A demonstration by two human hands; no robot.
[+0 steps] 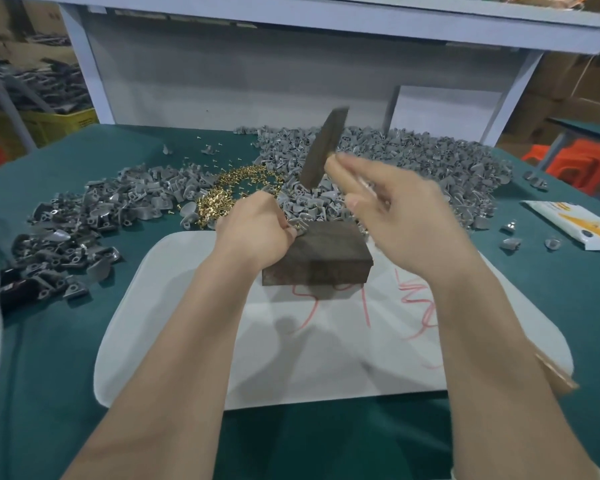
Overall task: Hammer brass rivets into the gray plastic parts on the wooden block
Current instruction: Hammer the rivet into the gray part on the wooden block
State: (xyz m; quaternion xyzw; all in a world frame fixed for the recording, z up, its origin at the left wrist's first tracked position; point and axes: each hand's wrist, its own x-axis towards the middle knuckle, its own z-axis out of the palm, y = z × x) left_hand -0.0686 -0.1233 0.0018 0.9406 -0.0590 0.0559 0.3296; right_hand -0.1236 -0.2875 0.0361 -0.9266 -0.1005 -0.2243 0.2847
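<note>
While our left hand pinches one gray part down on the far left corner of the wooden block, fingers curled close around it, our right hand is wrapped round the wooden handle of the hammer, whose dark head stands raised and blurred above the block. We cannot tell whether a rivet already sits in the pinched part; it is too small to see. We judge the part to be light, stiff and smooth, so it would likely skid or flip under a blow. It is best held low by its edges, with fingertips away from the hole. The rivets look tiny and light, apt to roll, and brass that soft may bend if struck off square. We would take one by the shank and stand it upright. The block seems dense enough to stay put on the white mat over the green table. Nothing on the table sits in a bin. The rivets lie in a loose heap just beyond the left hand, and gray parts lie in two heaps, the back heap behind the block and the left heap off to the side. Past the table's left edge a yellow crate holds dark pieces we cannot identify. The cardboard boxes at the back right show nothing of their contents.
</note>
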